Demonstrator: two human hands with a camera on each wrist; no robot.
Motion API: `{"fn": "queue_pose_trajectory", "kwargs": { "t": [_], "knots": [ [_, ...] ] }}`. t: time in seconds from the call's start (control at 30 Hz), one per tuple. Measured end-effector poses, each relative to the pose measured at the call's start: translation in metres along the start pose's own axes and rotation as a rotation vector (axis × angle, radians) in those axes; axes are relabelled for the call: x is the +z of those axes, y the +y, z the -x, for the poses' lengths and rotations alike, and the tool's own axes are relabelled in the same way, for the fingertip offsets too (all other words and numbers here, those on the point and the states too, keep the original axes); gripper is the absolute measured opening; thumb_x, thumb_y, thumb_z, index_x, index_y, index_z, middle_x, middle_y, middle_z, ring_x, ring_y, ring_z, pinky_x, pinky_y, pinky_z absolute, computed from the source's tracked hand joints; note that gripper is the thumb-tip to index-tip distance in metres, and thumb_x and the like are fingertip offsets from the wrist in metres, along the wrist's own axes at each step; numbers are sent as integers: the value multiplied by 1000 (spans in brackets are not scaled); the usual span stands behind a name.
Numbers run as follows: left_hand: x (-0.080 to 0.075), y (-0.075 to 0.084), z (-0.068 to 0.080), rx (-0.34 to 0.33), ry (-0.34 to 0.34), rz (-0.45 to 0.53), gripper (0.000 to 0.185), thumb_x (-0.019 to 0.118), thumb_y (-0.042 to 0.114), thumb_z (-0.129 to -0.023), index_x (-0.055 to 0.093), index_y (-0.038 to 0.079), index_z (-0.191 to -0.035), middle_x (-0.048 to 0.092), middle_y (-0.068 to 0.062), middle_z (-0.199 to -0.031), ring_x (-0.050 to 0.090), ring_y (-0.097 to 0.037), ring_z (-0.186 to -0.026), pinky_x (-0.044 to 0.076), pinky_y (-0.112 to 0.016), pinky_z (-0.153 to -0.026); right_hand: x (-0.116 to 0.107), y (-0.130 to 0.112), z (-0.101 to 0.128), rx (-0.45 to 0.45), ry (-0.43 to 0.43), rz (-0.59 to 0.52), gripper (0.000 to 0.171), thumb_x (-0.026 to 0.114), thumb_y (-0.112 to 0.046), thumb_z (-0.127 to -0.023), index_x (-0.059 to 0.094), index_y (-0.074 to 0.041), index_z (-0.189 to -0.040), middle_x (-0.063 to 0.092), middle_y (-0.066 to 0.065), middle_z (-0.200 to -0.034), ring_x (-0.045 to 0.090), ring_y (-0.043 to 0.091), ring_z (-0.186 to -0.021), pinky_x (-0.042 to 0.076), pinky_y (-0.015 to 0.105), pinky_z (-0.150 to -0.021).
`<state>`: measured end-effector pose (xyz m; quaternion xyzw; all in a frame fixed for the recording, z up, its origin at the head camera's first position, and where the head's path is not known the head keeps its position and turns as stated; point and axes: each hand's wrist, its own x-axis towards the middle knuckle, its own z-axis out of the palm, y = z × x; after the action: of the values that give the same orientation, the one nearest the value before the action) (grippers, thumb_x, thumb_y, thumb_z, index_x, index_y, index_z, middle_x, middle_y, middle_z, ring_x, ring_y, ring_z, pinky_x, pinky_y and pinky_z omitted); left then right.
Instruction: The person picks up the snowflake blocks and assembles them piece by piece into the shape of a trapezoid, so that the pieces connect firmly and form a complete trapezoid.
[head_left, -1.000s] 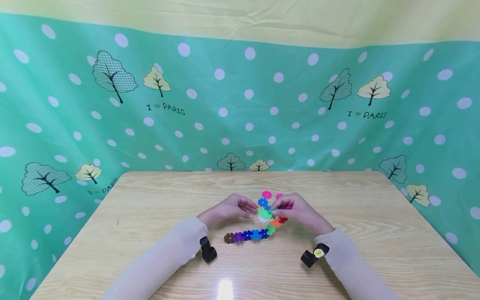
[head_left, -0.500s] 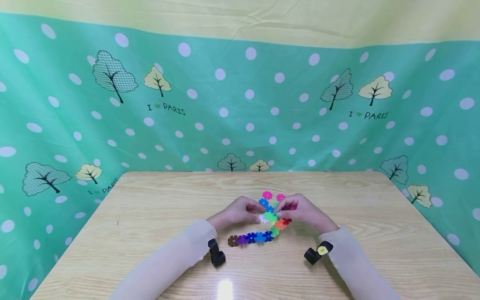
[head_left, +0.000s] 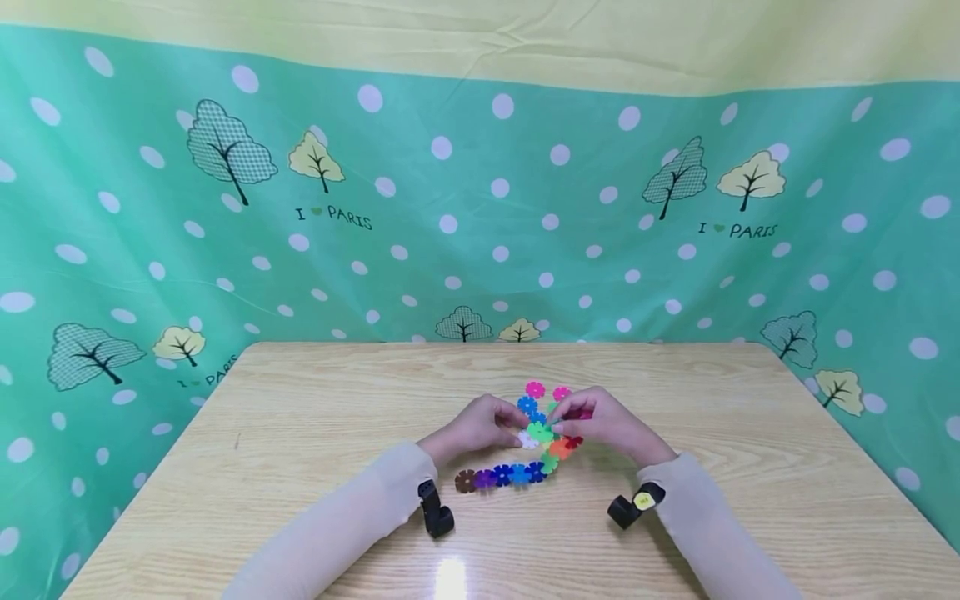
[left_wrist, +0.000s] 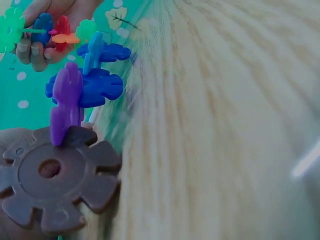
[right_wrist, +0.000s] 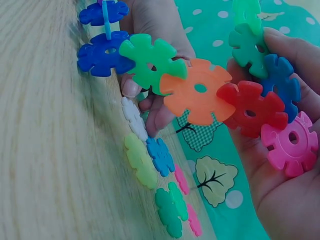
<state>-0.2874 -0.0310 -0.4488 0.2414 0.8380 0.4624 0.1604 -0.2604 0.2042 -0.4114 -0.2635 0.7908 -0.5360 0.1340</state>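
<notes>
Lying on a light wooden table (head_left: 300, 467), head view: one chain of interlocking snowflake discs (head_left: 517, 467), running from a brown disc (head_left: 465, 481) through purple and blue pieces up to green and orange ones between the two hands. Left hand (head_left: 480, 423) curled, fingertips at a white disc (head_left: 527, 438) beside the chain's upper end; whether it pinches that piece is unclear here. Right hand (head_left: 600, 421) curled around the chain's far end. Loose pink discs (head_left: 535, 389) just beyond the hands. Dotted green backdrop (head_left: 480, 208) behind.

Left wrist view: brown disc (left_wrist: 55, 180) close up, a purple disc (left_wrist: 66, 102) slotted upright into it, blue discs (left_wrist: 85, 85) following.

Right wrist view: right hand (right_wrist: 280, 165) gripping the joined red disc (right_wrist: 252, 107), pink, blue and green pieces; orange disc (right_wrist: 200, 92) linking to a green disc (right_wrist: 150, 60). Left hand (right_wrist: 155, 30) fingers curled behind the chain. Loose discs (right_wrist: 150, 160) lying flat on the table.
</notes>
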Motion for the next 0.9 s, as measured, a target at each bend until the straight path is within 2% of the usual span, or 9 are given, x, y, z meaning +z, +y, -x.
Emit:
{"fn": "queue_pose_trajectory", "kwargs": {
  "t": [0.3, 0.4, 0.53, 0.77, 0.9],
  "knots": [
    [-2, 3, 1, 22, -45, -61, 34, 78, 4, -73, 70, 9, -106, 69, 4, -97, 57, -10, -87, 48, -24, -83, 0, -1, 1, -1, 9, 8, 14, 69, -13, -85, 70, -1, -92, 67, 1, -80, 58, 10, -64, 51, 23, -59],
    [-4, 5, 3, 13, -63, -90, 38, 77, 3, -74, 68, 7, -111, 68, 2, -101, 57, -10, -90, 48, -23, -85, 1, -2, 1, -4, 11, -2, 14, 69, -12, -85, 70, 0, -93, 68, 3, -79, 59, 10, -63, 52, 25, -59],
    [-6, 7, 6, 2, -78, -95, 40, 76, 2, -74, 67, 5, -114, 67, 0, -102, 57, -11, -88, 49, -23, -82, 3, -4, 0, -8, 26, -6, 15, 69, -11, -85, 69, 1, -93, 68, 4, -79, 60, 10, -63, 53, 26, -58],
    [-13, -2, 11, 49, -76, -73, 27, 75, 3, -76, 72, 9, -102, 68, 4, -92, 57, -9, -80, 50, -22, -75, 9, -4, -2, 16, 71, 1, 18, 70, -13, -85, 69, 3, -95, 69, 5, -80, 60, 12, -64, 53, 26, -59],
    [-18, -7, 15, 68, -49, -33, 19, 71, 3, -80, 73, 10, -97, 68, 4, -86, 59, -10, -77, 51, -23, -71, 13, -4, -4, 27, 97, -6, 19, 70, -15, -85, 69, 1, -95, 69, 3, -81, 60, 12, -64, 53, 25, -59]
  ]
}}
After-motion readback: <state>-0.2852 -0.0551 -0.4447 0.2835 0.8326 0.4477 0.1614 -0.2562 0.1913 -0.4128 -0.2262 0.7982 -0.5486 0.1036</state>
